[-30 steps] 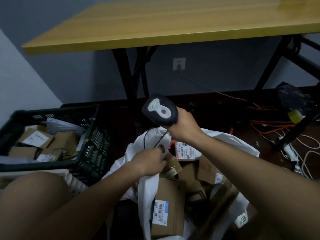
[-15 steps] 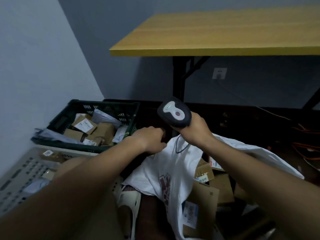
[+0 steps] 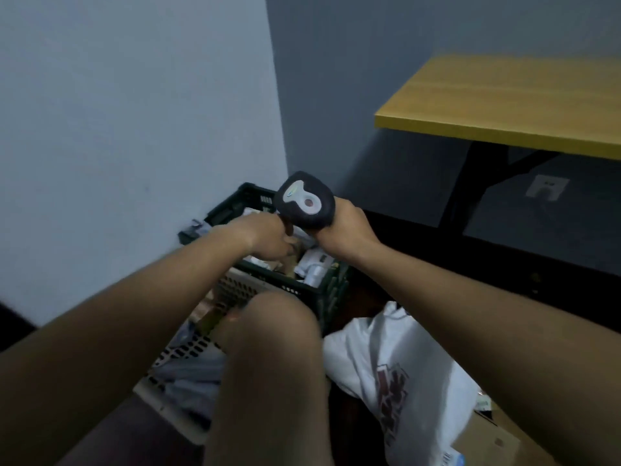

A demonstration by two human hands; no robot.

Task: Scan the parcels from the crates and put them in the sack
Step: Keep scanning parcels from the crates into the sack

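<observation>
1. Nearest, bottom right: white sack (image 3: 396, 375) slumped on the floor, mouth facing right and toward the viewer, cardboard parcels (image 3: 487, 435) showing inside. Slid from mid-frame a second ago down to the near right corner, since the view swung left.
2. Bare knee (image 3: 268, 364) in the near middle, hiding part of a pale perforated crate (image 3: 235, 290) just to its left.
3. Further out, dark green crate (image 3: 302, 290) against the left wall, more parcels (image 3: 314, 264) piled in it, mostly white-wrapped, all blurry. Long side seems to run away toward the corner.
4. Left hand (image 3: 265, 238) moved off the sack rim, where it was a second ago, and now over the green crate, fingers curled down into the pile. Closed on a parcel or only reaching? Can't tell, too smeared.
5. Right hand (image 3: 342, 232) wrapped tight around the handle of the scanner (image 3: 304, 200). Handle roughly upright, head tipped forward and left, so probably aimed at the crate contents; nose faces away from camera though.
6. Meaning for the job: last drop-off looks finished, next pick starting. Plenty still in both crates, so nowhere near done.
7. Far right: yellow table (image 3: 504, 105) on black legs, wall socket (image 3: 546, 190) beneath.
</observation>
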